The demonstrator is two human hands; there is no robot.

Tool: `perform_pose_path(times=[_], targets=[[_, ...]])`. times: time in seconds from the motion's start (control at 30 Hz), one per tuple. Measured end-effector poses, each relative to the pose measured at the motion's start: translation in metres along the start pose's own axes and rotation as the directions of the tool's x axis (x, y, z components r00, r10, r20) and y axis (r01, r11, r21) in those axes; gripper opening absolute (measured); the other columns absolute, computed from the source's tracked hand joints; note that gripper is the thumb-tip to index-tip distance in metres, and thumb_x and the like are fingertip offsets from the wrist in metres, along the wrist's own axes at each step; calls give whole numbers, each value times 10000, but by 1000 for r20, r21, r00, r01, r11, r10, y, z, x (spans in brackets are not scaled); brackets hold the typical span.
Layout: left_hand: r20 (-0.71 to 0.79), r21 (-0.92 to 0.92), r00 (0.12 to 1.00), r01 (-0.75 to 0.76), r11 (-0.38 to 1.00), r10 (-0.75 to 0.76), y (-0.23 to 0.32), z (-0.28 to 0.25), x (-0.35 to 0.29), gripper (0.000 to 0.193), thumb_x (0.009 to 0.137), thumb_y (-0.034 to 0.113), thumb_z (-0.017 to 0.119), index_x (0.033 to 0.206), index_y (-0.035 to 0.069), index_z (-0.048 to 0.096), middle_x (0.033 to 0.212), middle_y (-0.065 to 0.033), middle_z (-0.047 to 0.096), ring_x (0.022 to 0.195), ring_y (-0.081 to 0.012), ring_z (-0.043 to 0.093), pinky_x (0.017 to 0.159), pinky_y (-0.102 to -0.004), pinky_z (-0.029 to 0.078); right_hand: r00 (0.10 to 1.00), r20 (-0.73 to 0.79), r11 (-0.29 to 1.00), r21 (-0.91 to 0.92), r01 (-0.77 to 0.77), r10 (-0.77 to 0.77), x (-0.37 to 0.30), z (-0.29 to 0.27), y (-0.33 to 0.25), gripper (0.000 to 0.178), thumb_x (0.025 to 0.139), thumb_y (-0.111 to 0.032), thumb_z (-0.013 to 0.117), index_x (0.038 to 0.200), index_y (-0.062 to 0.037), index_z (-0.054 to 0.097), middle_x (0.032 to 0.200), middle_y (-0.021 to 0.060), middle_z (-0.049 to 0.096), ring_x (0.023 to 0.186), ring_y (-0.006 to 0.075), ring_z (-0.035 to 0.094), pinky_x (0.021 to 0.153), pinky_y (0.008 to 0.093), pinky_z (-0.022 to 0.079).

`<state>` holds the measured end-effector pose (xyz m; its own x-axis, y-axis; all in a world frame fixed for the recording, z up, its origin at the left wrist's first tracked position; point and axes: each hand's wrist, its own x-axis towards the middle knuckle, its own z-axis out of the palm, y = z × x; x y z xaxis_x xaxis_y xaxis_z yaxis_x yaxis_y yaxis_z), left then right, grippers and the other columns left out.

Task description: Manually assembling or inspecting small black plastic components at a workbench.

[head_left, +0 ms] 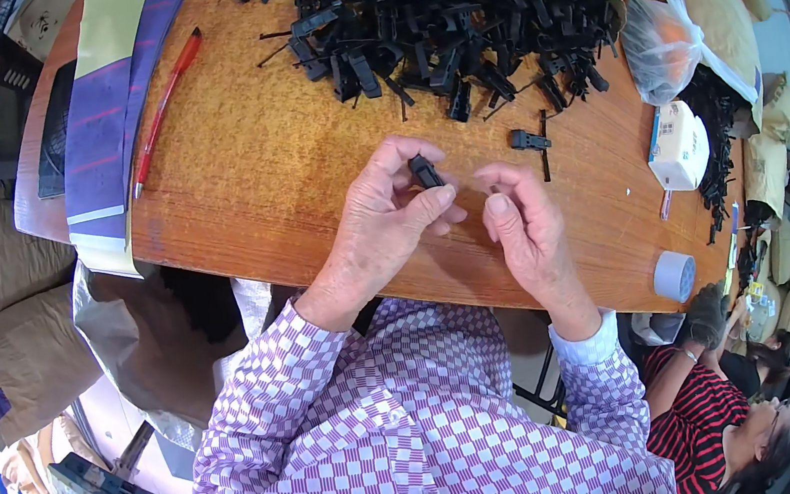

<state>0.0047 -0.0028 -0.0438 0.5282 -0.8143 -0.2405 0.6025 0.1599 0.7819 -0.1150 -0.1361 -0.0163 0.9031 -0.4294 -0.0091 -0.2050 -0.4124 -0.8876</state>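
Note:
Between the thumb and fingers of my left hand [380,214] is a small black plastic part [425,171], held above the near part of the wooden table [285,182]. Just to its right, my right hand [529,228] has its thumb and forefinger curled close together; whatever they pinch, if anything, is too small to make out. One loose black plastic piece with a thin crossbar [529,139] lies on the table beyond my right hand. Farther back spreads a large heap of similar black plastic parts [444,23].
A red pen [168,107] and purple-and-yellow sheets [109,115] lie at the left. On the right are a knotted plastic bag [660,48], a white box [679,146] and a grey roll [674,275]. A person in a striped top [697,417] sits at the lower right.

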Motion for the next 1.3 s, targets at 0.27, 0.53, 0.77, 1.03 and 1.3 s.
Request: perform_pose_path(times=[0.27, 0.53, 0.77, 1.03, 1.3], targets=[[41, 579, 952, -270, 770, 303, -5, 8, -7, 289, 829, -35, 604, 1053, 63, 449, 771, -85, 589, 747, -165, 648, 615, -297, 503, 998, 64, 1000, 16, 23, -24, 4, 16, -27, 158, 971, -140, 467, 1015, -6, 538, 730, 70, 543, 626, 133, 523, 579, 255, 418], [125, 729, 935, -313, 609, 331, -3, 19, -9, 282, 781, -58, 581, 992, 71, 444, 777, -159, 581, 719, -345, 630, 596, -372, 495, 998, 62, 999, -33, -6, 8, -5, 10, -21, 105, 948, -96, 497, 975, 5, 504, 744, 190, 598, 688, 319, 643, 567, 358, 473], [218, 866, 875, -378, 327, 433, -5, 36, -8, 284, 767, -70, 582, 998, 45, 464, 792, -160, 573, 703, -340, 613, 601, -379, 484, 992, -116, 999, -27, 43, -46, -14, 18, -2, 150, 969, -136, 477, 968, 0, 540, 639, 86, 511, 556, 145, 509, 514, 276, 399], [125, 714, 901, -372, 594, 414, -4, 47, -2, 227, 840, -36, 529, 1035, 65, 473, 851, -74, 564, 666, -213, 606, 566, -300, 482, 990, -137, 956, 286, 66, -27, -19, 10, 10, 196, 987, -186, 457, 1066, -22, 530, 712, 17, 520, 547, 60, 432, 494, 207, 356], [14, -10, 999, 45, 999, -45, 20, 33, -9, 385, 963, 123, 440, 1347, 112, 413, 891, -15, 538, 683, -85, 555, 586, -184, 428, 990, 2, 726, 679, -106, 143, -20, 5, 10, 256, 947, -197, 545, 1133, -24, 519, 837, 42, 590, 524, 34, 461, 421, 157, 344]])
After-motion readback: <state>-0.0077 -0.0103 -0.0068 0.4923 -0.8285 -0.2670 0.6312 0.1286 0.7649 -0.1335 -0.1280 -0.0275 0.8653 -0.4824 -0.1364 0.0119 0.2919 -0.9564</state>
